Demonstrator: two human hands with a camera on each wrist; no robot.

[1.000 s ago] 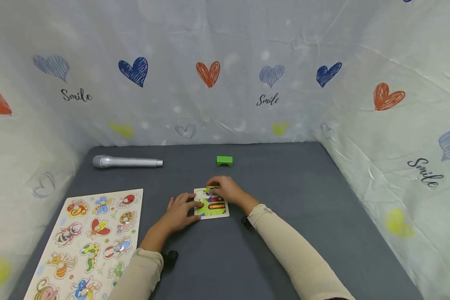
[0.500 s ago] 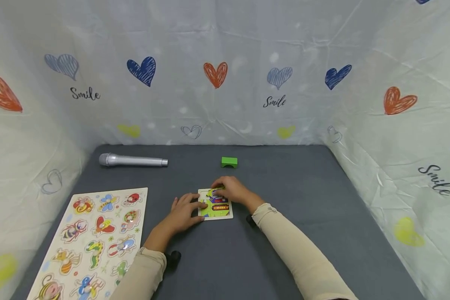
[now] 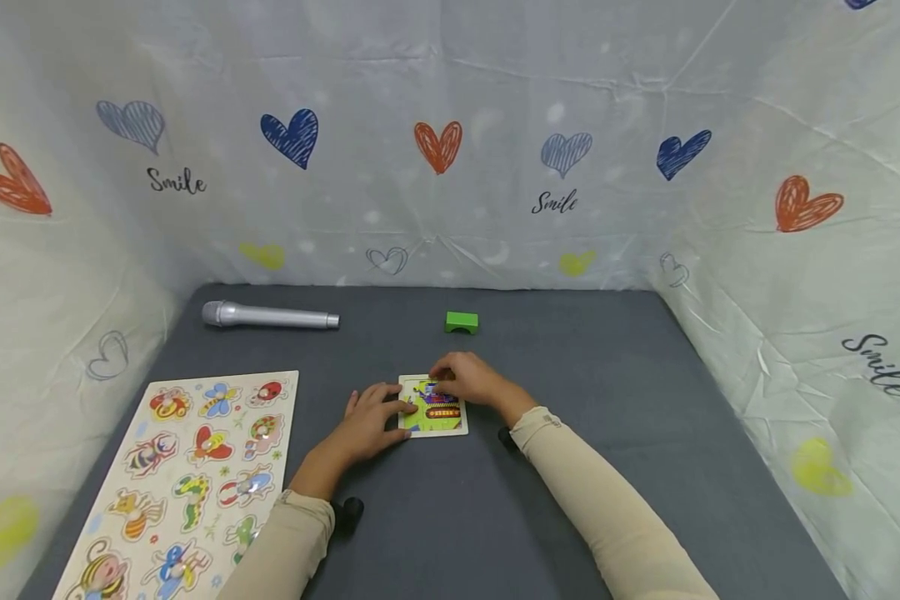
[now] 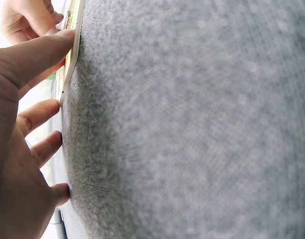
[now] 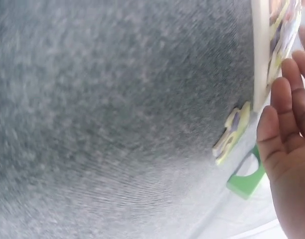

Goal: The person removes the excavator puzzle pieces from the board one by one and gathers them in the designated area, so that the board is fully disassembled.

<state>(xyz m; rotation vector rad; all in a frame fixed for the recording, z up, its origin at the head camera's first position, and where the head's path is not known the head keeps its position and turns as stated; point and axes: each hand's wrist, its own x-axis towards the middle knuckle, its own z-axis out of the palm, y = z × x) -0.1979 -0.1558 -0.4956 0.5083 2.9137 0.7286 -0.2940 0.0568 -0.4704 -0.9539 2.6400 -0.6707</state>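
Observation:
A small square jigsaw puzzle with a pale frame (image 3: pixel 450 433) lies mid-table, showing a colourful tracked vehicle on green. My left hand (image 3: pixel 367 423) steadies its left side, fingers spread and fairly straight, thumb (image 4: pixel 63 42) on the frame's edge. Over the puzzle's top right, my right hand (image 3: pixel 471 379) pinches a puzzle piece, mostly hidden by the fingers. Seen from the right wrist, colourful pieces (image 5: pixel 279 47) stand a little above the frame beside the right fingertips. A loose puzzle piece (image 5: pixel 233 133) lies on the table beyond the frame, hidden behind the hand in the head view.
A green arch block (image 3: pixel 461 322) stands behind the puzzle. To the back left lies a silver microphone (image 3: pixel 270 316). A large board of insect pictures (image 3: pixel 217 442) covers the table's left front. White curtains with hearts (image 3: pixel 435 208) enclose the dark grey table (image 3: pixel 607 417).
The head view has shifted slightly, moving the scene to the right. My right hand's fingers have worked over the puzzle's upper part, where a yellowish piece showed earlier. The left hand keeps its place.

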